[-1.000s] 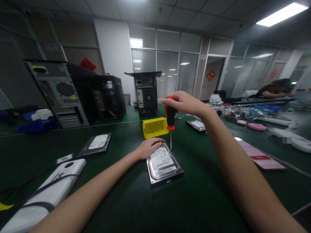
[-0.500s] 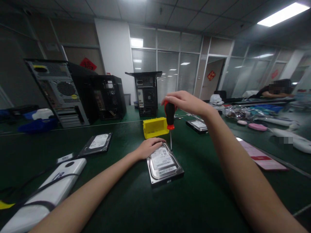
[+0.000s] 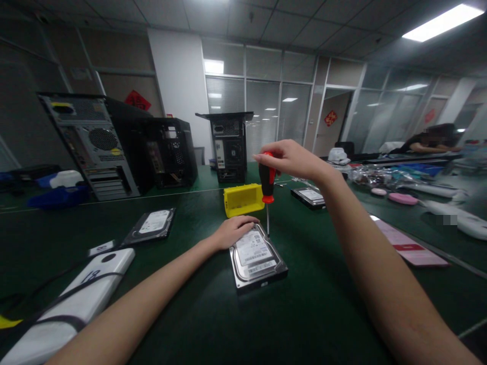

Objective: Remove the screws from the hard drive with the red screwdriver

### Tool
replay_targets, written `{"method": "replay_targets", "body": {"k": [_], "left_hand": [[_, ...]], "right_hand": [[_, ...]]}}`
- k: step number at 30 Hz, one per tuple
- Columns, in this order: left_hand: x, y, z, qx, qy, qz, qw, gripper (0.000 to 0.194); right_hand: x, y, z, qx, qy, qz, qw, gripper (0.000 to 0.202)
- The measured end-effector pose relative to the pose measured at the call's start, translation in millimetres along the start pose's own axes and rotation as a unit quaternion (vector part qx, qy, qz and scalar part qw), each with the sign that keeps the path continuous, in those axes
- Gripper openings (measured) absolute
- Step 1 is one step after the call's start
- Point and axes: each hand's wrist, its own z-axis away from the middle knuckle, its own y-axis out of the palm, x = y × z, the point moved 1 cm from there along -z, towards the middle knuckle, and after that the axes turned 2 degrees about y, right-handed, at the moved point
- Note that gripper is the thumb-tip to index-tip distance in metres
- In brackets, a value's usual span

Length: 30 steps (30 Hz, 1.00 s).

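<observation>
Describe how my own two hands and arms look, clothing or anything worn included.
The left hand and right hand are ungloved, with no rings showing. Neither wrist has a visible watch or band, and no sleeves show on either side. No cables or markings stand out.

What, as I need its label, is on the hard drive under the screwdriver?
The left hand covers the far left corner of the hard drive; the screwdriver stands at its far right edge. The label mostly shows; anything under the hand is hidden.
</observation>
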Motion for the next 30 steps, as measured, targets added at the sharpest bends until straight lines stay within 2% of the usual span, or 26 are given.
{"method": "replay_targets", "body": {"k": [6,11,17,19,24,30], "left_hand": [[0.6,-0.7,0.3,0.001,0.002,0.003,1.0,0.038],[1.0,0.2,-0.3,-0.002,0.003,0.001,1.0,0.037],[1.3,0.8,-1.0,-0.003,0.002,-0.001,1.0,0.037],[1.3,0.5,-0.7,-0.003,0.004,-0.001,1.0,0.038],[0.3,-0.2,-0.1,-0.002,0.003,-0.003,1.0,0.038],[-0.1,-0.1,0.0,-0.001,-0.001,-0.003,1.0,0.038]], "right_hand": [[2.2,-0.3,-0.3,-0.013,0.002,0.032,0.999,0.037],[0.9,0.2,-1.1,-0.009,0.017,0.054,0.998,0.046],[-1.1,1.5,0.1,-0.028,0.027,0.036,0.999,0.049],[-1.0,1.0,0.2,-0.023,0.031,0.028,0.999,0.046],[1.8,0.0,0.0,0.033,0.013,-0.014,0.999,0.033],[2.8,1.7,0.5,0.015,-0.012,-0.015,1.0,0.035]]}}
